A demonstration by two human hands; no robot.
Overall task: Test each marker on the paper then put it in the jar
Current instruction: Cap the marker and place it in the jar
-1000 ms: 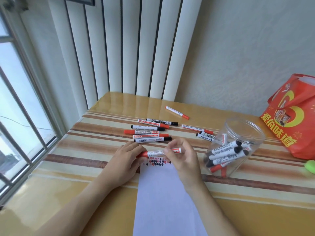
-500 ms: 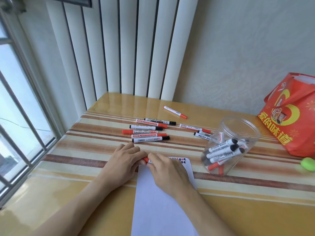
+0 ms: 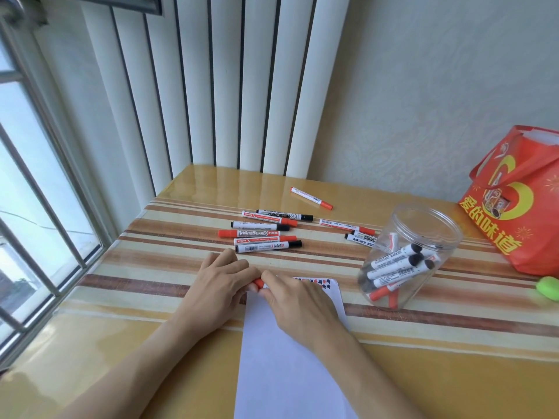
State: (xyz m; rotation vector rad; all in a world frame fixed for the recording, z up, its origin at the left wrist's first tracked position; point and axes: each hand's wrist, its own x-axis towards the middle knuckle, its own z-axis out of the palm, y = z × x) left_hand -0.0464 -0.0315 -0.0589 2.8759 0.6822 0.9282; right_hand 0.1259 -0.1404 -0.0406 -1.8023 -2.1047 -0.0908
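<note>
9 loose markers (image 3: pixel 268 246) on table, 1 jar (image 3: pixel 409 257), 1 paper sheet (image 3: pixel 290 367), 1 red bag (image 3: pixel 521 201), 2 hands (image 3: pixel 219 282).

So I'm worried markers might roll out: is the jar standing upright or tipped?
Tipped. The jar leans with its open mouth facing up and away, and the markers inside lie slanted toward its lower end.

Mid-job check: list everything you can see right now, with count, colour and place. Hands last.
Loose markers: nine on the table beyond the paper, white barrels, red or black caps; one lies apart, farther back.
Held marker: one, red end showing between the hands.
Jar: one, clear plastic, open, right of the paper; several red and black markers inside.
Paper: one white sheet, red and black test marks at its far edge.
Bag: one, red with yellow print, far right.
Green object: one, at right edge, cut off.
Table: striped yellow-brown.
Left hand: grips the marker.
Right hand: grips the marker, over the paper.
</note>
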